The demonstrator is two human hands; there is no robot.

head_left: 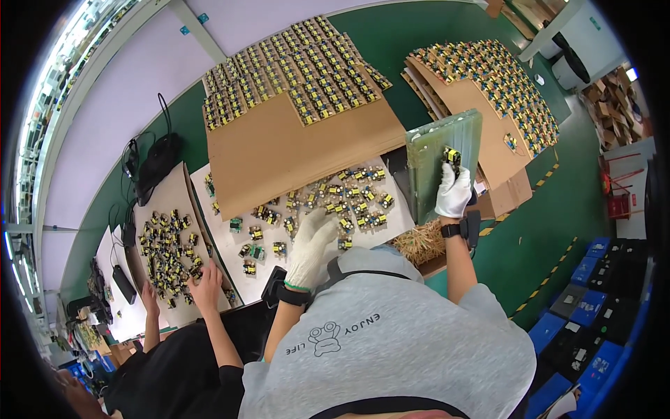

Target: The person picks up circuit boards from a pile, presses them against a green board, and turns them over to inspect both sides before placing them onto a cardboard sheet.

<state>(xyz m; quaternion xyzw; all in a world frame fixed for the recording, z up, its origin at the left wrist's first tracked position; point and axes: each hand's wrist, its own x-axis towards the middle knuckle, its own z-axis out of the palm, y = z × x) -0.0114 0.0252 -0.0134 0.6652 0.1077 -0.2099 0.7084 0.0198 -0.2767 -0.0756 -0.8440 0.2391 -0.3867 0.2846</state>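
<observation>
My right hand, in a white glove, pinches a small circuit board with a yellow-wrapped transformer. It holds the board up against a greenish, translucent slab that stands upright at the table's right side. My left hand, in a cream knitted glove, hovers over or touches the near edge of a loose spread of similar boards on a white surface. Its fingers are stretched forward and apart from the thumb, with nothing visible in them. Whether its fingertips touch a board cannot be seen.
Boards in rows cover a large cardboard sheet ahead. More boards lie on a cardboard stack at right. A co-worker's hands handle a board heap at left. Straw-like clippings fill a box below the slab.
</observation>
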